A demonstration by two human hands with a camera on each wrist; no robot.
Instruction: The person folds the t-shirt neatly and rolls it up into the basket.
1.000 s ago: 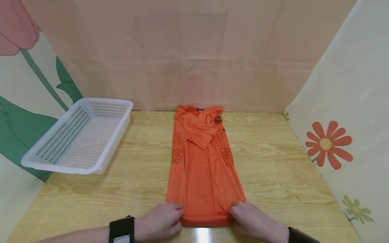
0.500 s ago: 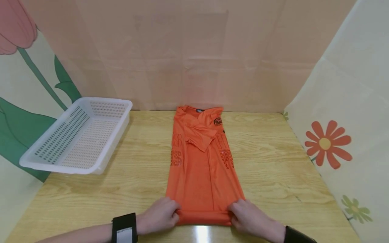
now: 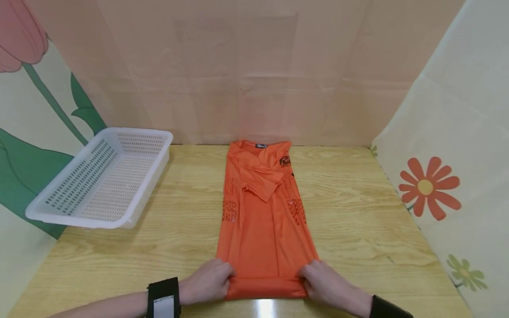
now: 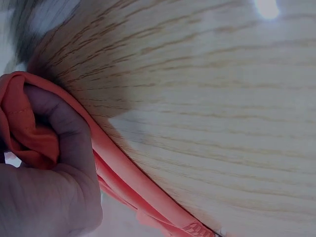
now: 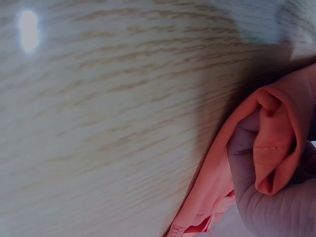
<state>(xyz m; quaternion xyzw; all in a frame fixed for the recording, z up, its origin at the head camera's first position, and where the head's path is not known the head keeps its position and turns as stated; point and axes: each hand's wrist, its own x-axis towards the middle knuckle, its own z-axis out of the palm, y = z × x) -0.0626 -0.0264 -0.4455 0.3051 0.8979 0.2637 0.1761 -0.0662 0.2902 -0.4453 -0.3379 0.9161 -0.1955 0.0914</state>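
An orange T-shirt [image 3: 258, 238] lies lengthwise on the table, its sides and a sleeve folded inward and its collar at the far edge. Its near end is turned up into a folded band. At that band's left corner, my left hand [image 3: 210, 279] grips the cloth with curled fingers. My right hand [image 3: 328, 285] pinches the right corner. In the left wrist view, the orange cloth [image 4: 29, 128] loops round the fingers and bunches by the thumb. A similar roll of cloth [image 5: 276, 143] sits in the fingers in the right wrist view. Some fingertips are hidden by cloth.
A white perforated plastic basket [image 3: 149, 187] stands at the left of the wooden table [image 3: 358, 212]. Behind it all hangs a pinkish cloth backdrop [image 3: 258, 66]. Flower-printed sheets flank the table, with a red flower [image 3: 425, 187] on the right one.
The turned-up band at the shirt's near end has become taller. The shirt has slid slightly toward me at its collar end. Both hands keep their grip at the corners.
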